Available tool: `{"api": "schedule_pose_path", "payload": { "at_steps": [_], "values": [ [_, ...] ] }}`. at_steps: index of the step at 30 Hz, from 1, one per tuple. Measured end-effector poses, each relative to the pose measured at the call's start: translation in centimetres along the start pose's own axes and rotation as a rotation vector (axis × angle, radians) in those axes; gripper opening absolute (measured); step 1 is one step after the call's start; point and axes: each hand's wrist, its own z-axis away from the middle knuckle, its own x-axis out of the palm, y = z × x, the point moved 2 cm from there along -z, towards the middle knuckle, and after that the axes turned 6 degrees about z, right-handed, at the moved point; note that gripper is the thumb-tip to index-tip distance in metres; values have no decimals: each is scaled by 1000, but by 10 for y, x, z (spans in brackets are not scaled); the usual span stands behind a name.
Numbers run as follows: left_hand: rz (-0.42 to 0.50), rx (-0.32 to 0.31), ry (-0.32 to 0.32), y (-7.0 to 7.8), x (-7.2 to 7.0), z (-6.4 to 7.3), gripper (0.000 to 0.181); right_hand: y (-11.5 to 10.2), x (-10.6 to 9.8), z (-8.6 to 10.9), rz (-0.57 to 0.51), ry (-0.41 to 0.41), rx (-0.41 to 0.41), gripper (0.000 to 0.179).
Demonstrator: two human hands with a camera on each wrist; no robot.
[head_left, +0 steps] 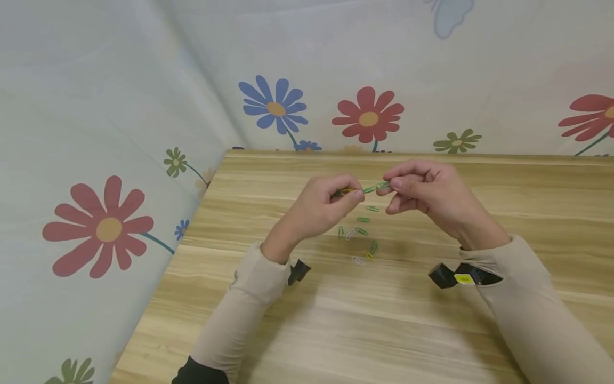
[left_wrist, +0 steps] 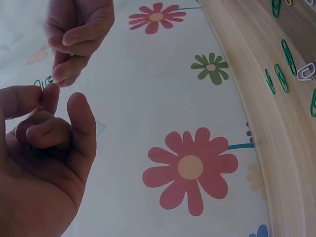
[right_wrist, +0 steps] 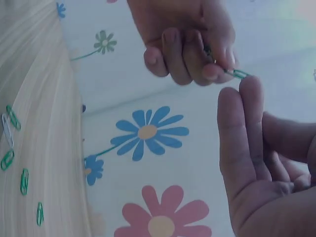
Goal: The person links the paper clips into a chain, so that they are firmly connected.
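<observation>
Both hands are raised over the table, thumbs and fingers meeting near a short line of paper clips. My left hand point(head_left: 323, 208) pinches the line between thumb and index finger; a yellow paper clip point(head_left: 347, 190) shows along its fingers. From its fingertips a green paper clip point(head_left: 369, 190) sticks out toward the right. My right hand point(head_left: 429, 192) pinches another green paper clip point(head_left: 384, 185) at its far end, the two green clips meeting end to end. In the right wrist view, a green clip point(right_wrist: 240, 74) spans the small gap between the hands.
Below the hands, several loose clips lie scattered on the wooden table point(head_left: 384, 330): green ones point(head_left: 363, 219), white ones point(head_left: 358, 261) and a yellow one point(head_left: 369, 256). A flower-printed cloth point(head_left: 316, 48) hangs behind the table's far edge and along its left side.
</observation>
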Motion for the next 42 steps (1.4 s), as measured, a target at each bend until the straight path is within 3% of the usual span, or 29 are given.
{"api": "schedule_pose_path", "payload": {
  "at_steps": [5, 9, 12, 17, 20, 28, 33, 42],
  "values": [
    [-64, 66, -2, 2, 3, 1, 11, -2, 7, 3, -62, -7, 15, 9],
    [-82, 112, 6, 4, 4, 1, 11, -2, 11, 4, -81, -64, 24, 15],
    [-19, 99, -11, 4, 7, 2, 13, 0, 14, 4, -109, -109, 26, 17],
    [187, 5, -53, 5, 12, 3, 19, 2, 20, 4, -159, -142, -19, 15],
    [241, -33, -44, 6, 14, 3, 21, 3, 22, 5, -145, -127, -41, 12],
    [252, -72, 33, 8, 17, 3, 20, 2, 24, 6, -104, -60, -62, 12],
    [338, -51, 4, 6, 18, 2, 20, 0, 26, 7, -54, -4, -64, 10],
    [395, -20, -38, 4, 22, 0, 19, -2, 28, 7, 4, 79, -76, 9]
  ]
}}
